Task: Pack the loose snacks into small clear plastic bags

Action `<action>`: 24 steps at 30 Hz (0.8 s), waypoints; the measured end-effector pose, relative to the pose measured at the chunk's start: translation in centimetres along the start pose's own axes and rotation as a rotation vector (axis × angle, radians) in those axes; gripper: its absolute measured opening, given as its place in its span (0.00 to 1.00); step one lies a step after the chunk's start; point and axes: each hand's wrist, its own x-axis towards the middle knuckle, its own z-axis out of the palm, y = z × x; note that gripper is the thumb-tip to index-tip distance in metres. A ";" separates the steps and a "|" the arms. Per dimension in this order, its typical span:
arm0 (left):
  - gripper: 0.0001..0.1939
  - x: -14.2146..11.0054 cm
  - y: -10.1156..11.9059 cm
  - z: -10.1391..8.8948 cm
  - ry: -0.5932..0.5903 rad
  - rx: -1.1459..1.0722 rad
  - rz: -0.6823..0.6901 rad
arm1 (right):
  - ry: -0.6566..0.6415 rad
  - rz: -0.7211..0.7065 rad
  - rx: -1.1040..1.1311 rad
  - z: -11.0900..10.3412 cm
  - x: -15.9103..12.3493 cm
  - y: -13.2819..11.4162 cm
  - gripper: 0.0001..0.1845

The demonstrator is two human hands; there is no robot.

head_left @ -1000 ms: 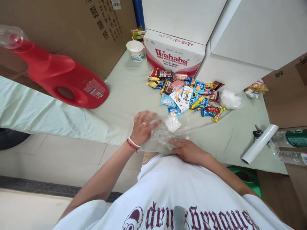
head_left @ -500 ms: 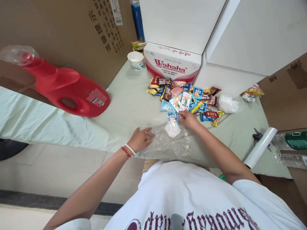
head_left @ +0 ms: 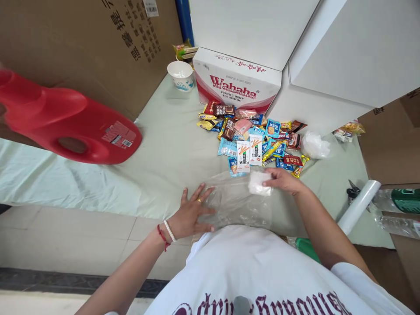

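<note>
My left hand lies with fingers spread on the left edge of a clear plastic bag at the table's front edge. Between finger and thumb, my right hand pinches the right side of a small white packet; its contents cannot be made out. That packet is over the right part of the bag. Just beyond are two white snack packets with printed sticks, one partly covering a blue snack packet. Behind them spreads a pile of wrapped snacks.
A Wahaha carton backs the pile, with a paper cup to its left. A large red jug stands at left. To the right are a crumpled white plastic bundle, a plastic roll and clear bottles.
My right hand has moved right, and the white packet has shifted right with it. My left fingers have spread, and the bag lies flatter. The stick packets now lie straighter, side by side.
</note>
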 end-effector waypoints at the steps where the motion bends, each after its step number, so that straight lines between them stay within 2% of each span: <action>1: 0.18 0.7 -0.1 -0.2 0.039 -0.036 -0.027 | 0.070 0.011 0.076 -1.9 -0.2 -0.4 0.25; 3: 0.28 2.3 -0.2 -0.4 0.115 -0.080 -0.107 | 0.219 0.008 0.197 -5.3 0.0 -1.4 0.26; 4: 0.30 3.2 -0.1 -0.4 0.147 -0.087 -0.141 | 0.283 0.001 0.238 -6.8 0.4 -1.9 0.28; 6: 0.27 4.6 0.2 -0.1 0.251 -0.074 -0.189 | 0.336 0.014 0.276 -8.8 1.4 -2.8 0.31; 9: 0.16 6.0 1.8 0.3 0.596 -0.044 -0.200 | 0.305 0.055 0.274 -9.6 3.1 -3.3 0.34; 11: 0.11 7.1 3.5 0.0 0.773 -0.046 -0.078 | 0.289 0.066 0.276 -9.0 4.0 -3.0 0.33; 12: 0.12 7.8 4.5 -0.3 0.783 -0.047 0.036 | 0.283 0.074 0.277 -8.6 4.2 -2.7 0.33; 14: 0.16 9.9 6.2 -1.0 0.679 -0.042 0.251 | 0.265 0.101 0.282 -7.8 4.3 -2.0 0.31; 15: 0.18 11.1 6.8 -1.3 0.601 -0.034 0.301 | 0.248 0.114 0.288 -7.5 4.2 -1.6 0.31; 16: 0.19 12.4 7.2 -1.4 0.531 -0.021 0.295 | 0.231 0.124 0.295 -7.4 3.9 -1.1 0.30; 19: 0.25 15.1 6.7 -0.8 0.358 0.056 0.136 | 0.235 0.139 0.304 -8.2 2.7 0.0 0.32; 21: 0.30 14.9 5.6 0.4 0.262 0.105 0.083 | 0.280 0.143 0.236 -9.6 1.7 0.4 0.31; 24: 0.34 11.9 4.0 2.5 0.208 0.137 0.101 | 0.501 0.119 -0.138 -11.9 0.9 -0.1 0.27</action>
